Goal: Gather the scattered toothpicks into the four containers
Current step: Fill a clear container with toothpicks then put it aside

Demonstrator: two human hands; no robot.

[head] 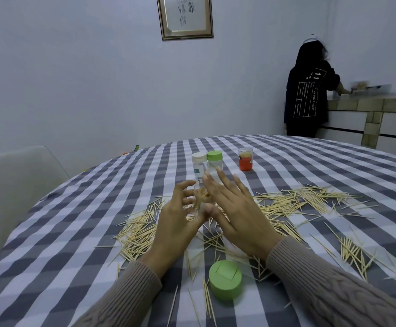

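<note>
Head view: at the middle of the checked bench (79,208), my left hand (175,223) curled its fingers round a clear container (201,199) packed with toothpicks, tilted toward me. My right hand (237,208) was spread flat with straight fingers, pressed against the container's right side, gripping nothing. Loose toothpicks (310,197) lay scattered across the cloth from 9 o'clock of the hands round to 3 o'clock, thickest at 2 o'clock, with a smaller bunch (355,251) at 4 o'clock. A green lid (225,283) sat at 6 o'clock, close to my sleeves. At 12 o'clock stood a white-capped container (198,161) touching a green-capped container (214,159); an orange container (246,159) stood apart at 1 o'clock. Beyond the bench, a person in a dark top (307,95) stood at a tiled counter (380,102).
</note>
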